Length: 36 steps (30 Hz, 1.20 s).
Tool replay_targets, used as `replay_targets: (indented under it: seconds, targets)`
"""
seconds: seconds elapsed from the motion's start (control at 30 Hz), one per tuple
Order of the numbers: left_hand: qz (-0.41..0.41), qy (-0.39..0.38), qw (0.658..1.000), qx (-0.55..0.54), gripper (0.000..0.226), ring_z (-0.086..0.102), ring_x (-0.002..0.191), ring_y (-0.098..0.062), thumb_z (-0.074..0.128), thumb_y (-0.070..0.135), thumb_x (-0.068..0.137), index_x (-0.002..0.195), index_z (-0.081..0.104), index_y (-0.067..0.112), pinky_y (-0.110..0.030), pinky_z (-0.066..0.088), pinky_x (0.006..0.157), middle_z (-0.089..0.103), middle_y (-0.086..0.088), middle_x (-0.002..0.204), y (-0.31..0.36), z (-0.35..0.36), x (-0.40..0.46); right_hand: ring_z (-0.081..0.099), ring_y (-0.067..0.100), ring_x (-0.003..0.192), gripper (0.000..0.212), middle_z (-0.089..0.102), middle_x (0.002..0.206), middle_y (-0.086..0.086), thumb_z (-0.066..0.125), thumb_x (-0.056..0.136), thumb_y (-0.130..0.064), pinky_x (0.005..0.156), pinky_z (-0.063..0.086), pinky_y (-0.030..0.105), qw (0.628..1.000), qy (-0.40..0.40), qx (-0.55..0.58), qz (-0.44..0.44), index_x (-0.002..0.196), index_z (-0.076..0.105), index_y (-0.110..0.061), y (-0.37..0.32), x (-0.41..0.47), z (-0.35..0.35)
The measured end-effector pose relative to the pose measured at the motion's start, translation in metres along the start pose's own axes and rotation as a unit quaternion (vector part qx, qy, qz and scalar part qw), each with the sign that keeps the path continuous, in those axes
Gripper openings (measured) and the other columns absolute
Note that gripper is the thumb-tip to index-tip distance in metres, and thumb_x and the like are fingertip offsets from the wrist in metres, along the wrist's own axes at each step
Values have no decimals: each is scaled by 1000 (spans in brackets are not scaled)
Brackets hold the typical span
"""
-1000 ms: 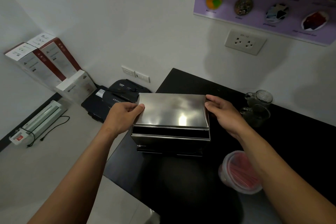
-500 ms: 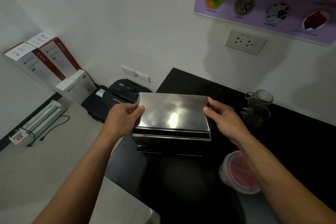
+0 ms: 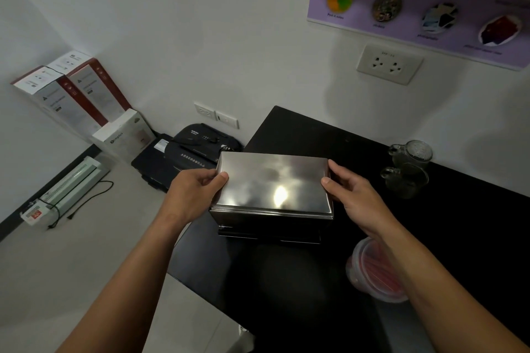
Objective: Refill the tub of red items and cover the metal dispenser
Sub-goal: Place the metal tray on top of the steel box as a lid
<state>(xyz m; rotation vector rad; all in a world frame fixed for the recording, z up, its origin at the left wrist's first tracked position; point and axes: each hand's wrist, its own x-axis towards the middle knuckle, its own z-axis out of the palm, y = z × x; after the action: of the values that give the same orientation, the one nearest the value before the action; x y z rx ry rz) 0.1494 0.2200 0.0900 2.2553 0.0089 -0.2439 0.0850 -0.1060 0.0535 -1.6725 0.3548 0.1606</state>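
A shiny metal lid [image 3: 272, 180] lies flat on top of the metal dispenser [image 3: 269, 223], which stands near the left end of a black counter [image 3: 459, 223]. My left hand [image 3: 195, 192] grips the lid's left edge, thumb on top. At the lid's right edge my right hand [image 3: 352, 195] holds it the same way. No gap shows between lid and dispenser at the front. A clear round tub of red items [image 3: 372, 272], with a clear lid on it, sits on the counter to the front right, partly hidden by my right forearm.
Two glass mugs [image 3: 407, 169] stand at the back right by the wall. Left of the counter, on the floor, are a black shredder [image 3: 198, 149], white and red boxes [image 3: 74, 94] and a laminator [image 3: 68, 183]. A wall socket [image 3: 387, 63] sits above the counter.
The lid has come down onto the dispenser; the dark gap seen under its front edge has closed. Both hands stayed on its two ends.
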Motion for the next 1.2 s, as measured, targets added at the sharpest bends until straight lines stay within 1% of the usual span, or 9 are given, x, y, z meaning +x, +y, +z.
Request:
replay_targets:
  seconds: [0.17,0.37,0.43,0.5,0.63,0.8,0.9,1.03,1.2]
  targets:
    - [3,25,1000,4,33,73,65,-16,67,41,102,69,66,48,-29,57,69,79,2,74,-2,5,-1,62,-20,109,71,51,155,-8,73,95,-28,110,47,26,1000,-22,18,1,158,41,-28,0,-4,0]
    - [-8,54,998,-19,24,76,72,-5,68,39,101,77,70,45,-36,63,80,79,17,78,-7,14,-12,56,-8,124,87,49,158,-7,76,79,-49,119,42,38,999,-35,13,-12,157,42,-33,-2,-8,-3]
    - [-21,85,996,-21,10,71,70,-3,70,40,99,92,77,36,-36,62,79,76,8,72,-11,19,-18,54,-1,133,88,49,159,-6,76,78,-51,120,41,40,999,-34,15,-15,157,42,-33,-1,-8,-2]
    - [-28,162,986,-2,29,64,79,-4,72,47,95,113,74,23,-31,55,75,66,12,84,-12,28,-31,52,4,137,80,49,159,-5,77,86,-45,120,41,43,999,-33,13,-16,157,42,-35,1,-7,-3]
    - [-63,206,960,-178,32,67,87,-2,72,59,85,100,58,34,-11,50,64,67,5,96,2,63,-75,50,13,142,75,47,161,-1,74,94,-36,119,42,46,999,-34,12,-15,159,38,-30,10,-4,-4]
    - [-102,198,936,-272,53,66,99,-15,77,56,83,117,45,30,-26,53,79,63,-9,119,33,110,-108,57,7,133,71,56,154,-4,74,95,-33,117,43,37,999,-42,11,-13,157,41,-23,10,-2,-5]
    - [-213,145,899,-354,62,64,101,-18,76,51,91,130,36,24,-33,55,85,61,-18,128,49,126,-109,63,0,126,50,67,138,-19,74,92,-41,115,46,38,998,-55,-1,-10,140,59,-47,8,-5,-7]
    - [-274,80,857,-429,112,50,143,-27,80,52,88,165,5,21,-51,40,122,49,-9,157,66,160,-108,70,4,118,29,74,124,-23,72,92,-43,108,53,45,997,-77,13,-19,107,67,-67,8,-8,-7]
    - [-284,96,842,-449,122,48,146,-30,85,63,77,164,10,22,-53,44,120,43,-9,163,78,190,-92,72,6,114,31,75,123,-20,69,97,-36,104,57,44,994,-99,18,-32,109,66,-64,10,-10,-8]
